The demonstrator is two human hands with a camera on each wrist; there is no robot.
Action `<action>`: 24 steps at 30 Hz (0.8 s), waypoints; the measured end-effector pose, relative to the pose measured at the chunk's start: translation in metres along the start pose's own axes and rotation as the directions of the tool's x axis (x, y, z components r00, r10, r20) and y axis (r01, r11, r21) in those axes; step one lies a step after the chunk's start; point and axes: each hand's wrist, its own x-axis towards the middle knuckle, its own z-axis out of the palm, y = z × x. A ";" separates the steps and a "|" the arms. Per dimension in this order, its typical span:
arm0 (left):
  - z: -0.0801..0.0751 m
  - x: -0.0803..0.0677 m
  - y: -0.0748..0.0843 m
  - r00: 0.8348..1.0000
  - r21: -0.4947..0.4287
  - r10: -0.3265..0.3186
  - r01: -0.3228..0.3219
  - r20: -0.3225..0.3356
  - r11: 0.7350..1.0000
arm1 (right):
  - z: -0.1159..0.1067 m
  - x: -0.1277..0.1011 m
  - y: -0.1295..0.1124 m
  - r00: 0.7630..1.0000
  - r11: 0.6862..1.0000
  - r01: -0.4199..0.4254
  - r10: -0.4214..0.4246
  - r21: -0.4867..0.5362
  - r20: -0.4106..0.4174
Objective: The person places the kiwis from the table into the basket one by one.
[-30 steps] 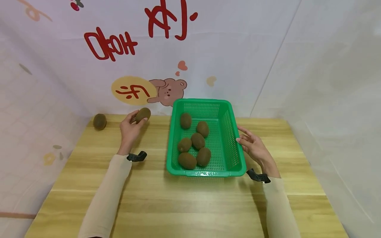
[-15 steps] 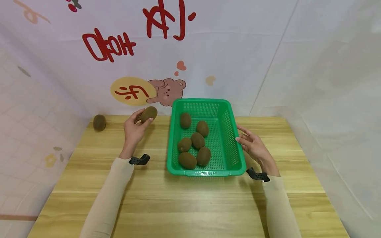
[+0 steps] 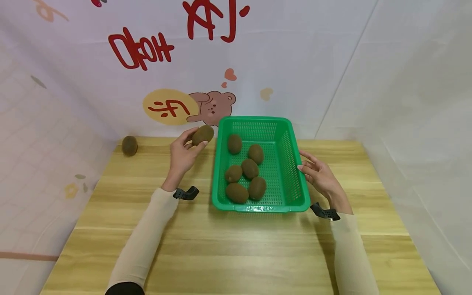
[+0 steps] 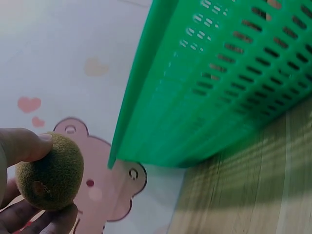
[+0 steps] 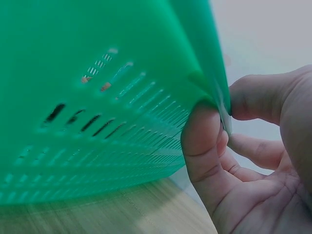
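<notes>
Holding a brown kiwi [image 3: 202, 135] between thumb and fingertips, the left hand [image 3: 183, 155] hovers above the wooden table [image 3: 236, 254], just beside the far left corner of the green basket [image 3: 291, 172]. In the left wrist view the thumb presses the fruit's top while the fingers cup it from below. The right hand [image 3: 320, 176] pinches the basket's right rim, its thumb and a finger closed on the plastic edge in the right wrist view. Six kiwis [image 3: 250, 168] lie inside the basket. One lone kiwi [image 3: 129, 145] rests at the table's far left corner, against the printed backdrop [image 3: 206, 61].
</notes>
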 end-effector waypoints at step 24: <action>0.034 0.010 -0.001 0.967 -0.040 0.165 -0.160 0.195 0.986 | 0.001 -0.001 -0.001 1.000 1.000 0.002 -0.002 -0.002 0.001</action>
